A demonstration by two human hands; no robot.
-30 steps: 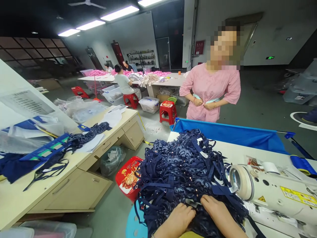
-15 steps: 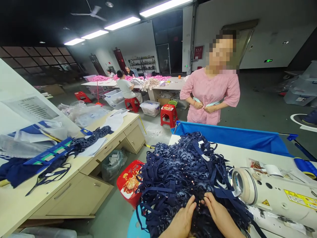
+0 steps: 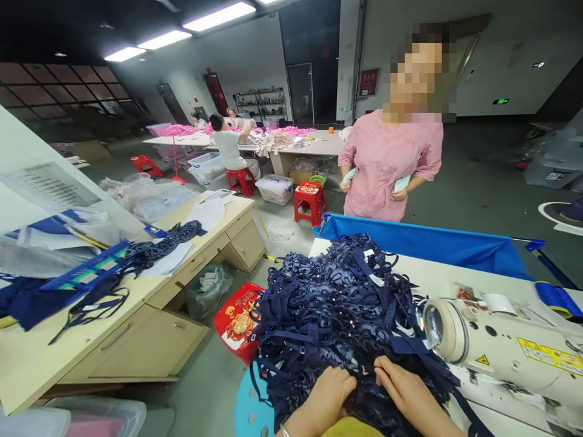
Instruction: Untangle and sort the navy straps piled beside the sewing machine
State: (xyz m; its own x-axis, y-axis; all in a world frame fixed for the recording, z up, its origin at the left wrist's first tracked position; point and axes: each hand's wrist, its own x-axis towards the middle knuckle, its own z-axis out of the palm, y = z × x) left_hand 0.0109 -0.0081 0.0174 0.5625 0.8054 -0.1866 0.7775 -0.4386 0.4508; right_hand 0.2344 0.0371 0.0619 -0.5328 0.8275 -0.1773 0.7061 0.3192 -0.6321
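Observation:
A large heap of navy bras (image 3: 314, 303), with straps, lace and small tags, covers the near end of the white sewing table. My left hand (image 3: 330, 391) is closed on a bra at the near side of the heap, its fingers curled under. Just to the right, my right hand (image 3: 401, 385) also has its fingers closed on the dark fabric. A short gap separates the two hands. What lies inside the fingers is mostly hidden.
A sewing machine (image 3: 505, 343) stands right of the heap. Behind it hangs a blue cloth trough (image 3: 428, 246); a person in pink (image 3: 392, 164) stands beyond. On the left are a desk (image 3: 132, 309) and a red stool (image 3: 239, 321). Several people sit farther back.
My hands have drawn back slightly toward me, and the left fingers have curled from stretched to closed. The person in pink has moved their hands apart to their sides.

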